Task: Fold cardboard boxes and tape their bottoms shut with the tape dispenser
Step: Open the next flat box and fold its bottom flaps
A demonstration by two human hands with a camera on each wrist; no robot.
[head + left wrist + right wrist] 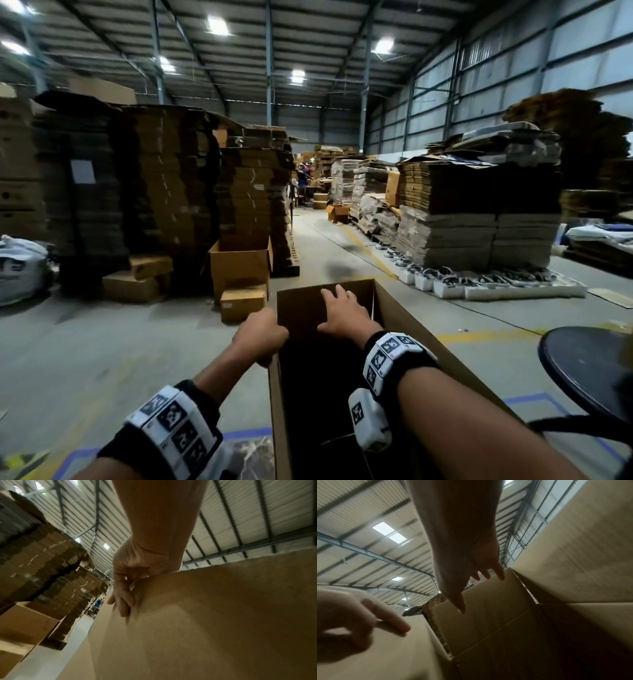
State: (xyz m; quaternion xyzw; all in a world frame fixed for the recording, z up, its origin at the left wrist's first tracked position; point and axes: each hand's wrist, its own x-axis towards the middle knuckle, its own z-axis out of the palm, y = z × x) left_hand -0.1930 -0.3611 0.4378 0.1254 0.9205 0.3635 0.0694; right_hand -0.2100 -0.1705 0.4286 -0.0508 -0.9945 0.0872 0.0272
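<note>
A tall brown cardboard box (pixel 394 315) stands open-topped right in front of me, its inside dark. My left hand (pixel 263 337) grips the top edge of the box's left wall, with fingers curled down its outer face (pixel 123 599). My right hand (pixel 342 317) is stretched out over the opening, fingers straight and spread, their tips at the far flap (pixel 488 608) near its upper edge. In the right wrist view the left hand (pixel 351 622) shows blurred on the left wall. No tape dispenser is in view.
Tall stacks of flattened cardboard (pixel 154 192) line the left, with open boxes (pixel 239 267) at their foot. A pallet of flat cartons (pixel 479 219) stands to the right. A black round stool top (pixel 589 370) sits close on my right. A concrete aisle runs ahead.
</note>
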